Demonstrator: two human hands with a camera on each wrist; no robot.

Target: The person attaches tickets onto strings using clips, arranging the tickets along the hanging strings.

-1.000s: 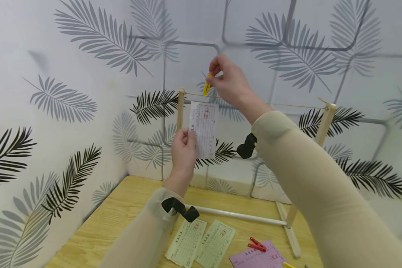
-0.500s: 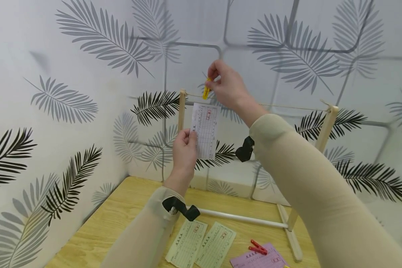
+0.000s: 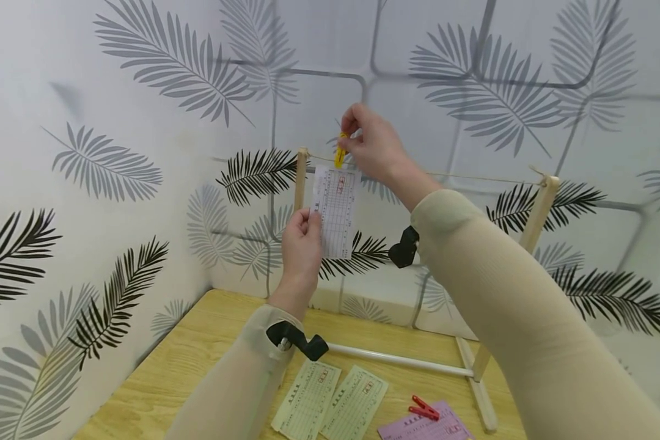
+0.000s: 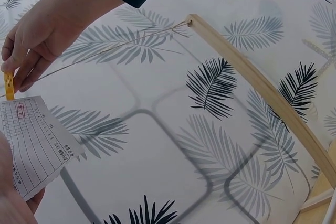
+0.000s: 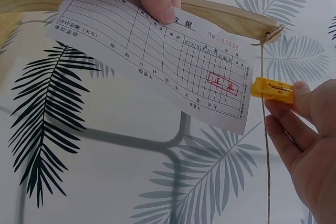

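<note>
My left hand [image 3: 300, 244] pinches a white printed receipt slip [image 3: 338, 214] by its left side, thumb in front, and holds it up on end just below a thin twine line [image 3: 473, 177]. Above it, my right hand [image 3: 376, 143] pinches a yellow clothespin [image 3: 340, 153] between thumb and fingers. The right wrist view has the clothespin [image 5: 273, 91] across the twine [image 5: 266, 171], its tip right at the end of the slip [image 5: 157, 51] near the red stamp. In the left wrist view, the clothespin [image 4: 9, 85] meets the slip's top edge [image 4: 31, 100].
The twine runs between two wooden posts [image 3: 539, 214] of a stand with a white bottom rod [image 3: 396, 357]. Two green slips [image 3: 308, 397] lie on the wooden table [image 3: 198, 342], beside a pink slip [image 3: 418, 428] bearing a red clothespin [image 3: 425, 409]. A patterned wall stands close behind.
The right hand has lowered the yellow clothespin to the twine and the slip's top edge. The left hand has raised the slip slightly over the last half second.
</note>
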